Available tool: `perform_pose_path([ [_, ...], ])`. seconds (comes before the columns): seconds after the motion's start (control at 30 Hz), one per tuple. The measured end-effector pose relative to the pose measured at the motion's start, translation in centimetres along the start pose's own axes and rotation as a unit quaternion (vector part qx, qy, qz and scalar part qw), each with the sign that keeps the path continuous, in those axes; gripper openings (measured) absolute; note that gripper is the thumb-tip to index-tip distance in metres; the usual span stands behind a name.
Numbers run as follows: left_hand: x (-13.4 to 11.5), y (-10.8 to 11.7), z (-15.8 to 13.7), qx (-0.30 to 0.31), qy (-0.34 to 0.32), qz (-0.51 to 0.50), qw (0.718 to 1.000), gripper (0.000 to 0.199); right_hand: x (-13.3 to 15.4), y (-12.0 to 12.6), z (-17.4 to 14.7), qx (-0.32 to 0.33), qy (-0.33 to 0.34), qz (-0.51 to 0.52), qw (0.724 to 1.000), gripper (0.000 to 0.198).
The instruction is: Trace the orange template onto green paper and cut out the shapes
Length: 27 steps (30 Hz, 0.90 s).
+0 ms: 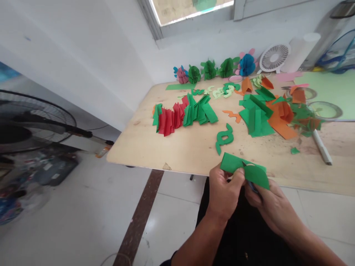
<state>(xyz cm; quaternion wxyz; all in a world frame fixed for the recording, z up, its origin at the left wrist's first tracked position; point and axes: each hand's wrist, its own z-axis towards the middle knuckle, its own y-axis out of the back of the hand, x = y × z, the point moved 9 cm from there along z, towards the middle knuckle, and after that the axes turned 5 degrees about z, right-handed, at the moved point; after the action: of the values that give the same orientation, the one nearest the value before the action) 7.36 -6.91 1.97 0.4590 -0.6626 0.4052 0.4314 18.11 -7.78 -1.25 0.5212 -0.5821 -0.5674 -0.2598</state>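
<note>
At the table's front edge, my left hand (226, 190) pinches a folded piece of green paper (231, 162) between thumb and fingers. My right hand (267, 201) is closed around the handles of scissors (253, 187), mostly hidden beneath the paper. A dark blade tip shows through a curved cut in the sheet, and the cut flap (257, 176) lies over my right fingers. Just beyond, a green paper cutout (224, 137) with a hole in its middle rests on the table. An orange cutout (233, 116) lies a little farther back.
Folded red papers (170, 117) and green papers (198, 111) stand in a row on the wooden table (133, 147). More green folds (255, 116) and orange ones (283, 114) lie right, near a white marker (322, 147) and tape rolls (325, 111). A small white fan (274, 58) stands behind.
</note>
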Motion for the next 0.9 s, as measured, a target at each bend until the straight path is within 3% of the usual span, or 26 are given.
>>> perform_pose_path([
  [0.27, 0.09, -0.01, -0.11, 0.009, -0.001, -0.001, 1.0, 0.019, -0.33, -0.07, 0.09, 0.012, -0.004, 0.0, 1.0, 0.048],
  [0.9, -0.27, -0.37, -0.19, 0.012, 0.007, -0.023, 1.0, 0.014, 0.08, 0.02, 0.14, 0.004, 0.012, -0.029, 1.0, 0.053],
])
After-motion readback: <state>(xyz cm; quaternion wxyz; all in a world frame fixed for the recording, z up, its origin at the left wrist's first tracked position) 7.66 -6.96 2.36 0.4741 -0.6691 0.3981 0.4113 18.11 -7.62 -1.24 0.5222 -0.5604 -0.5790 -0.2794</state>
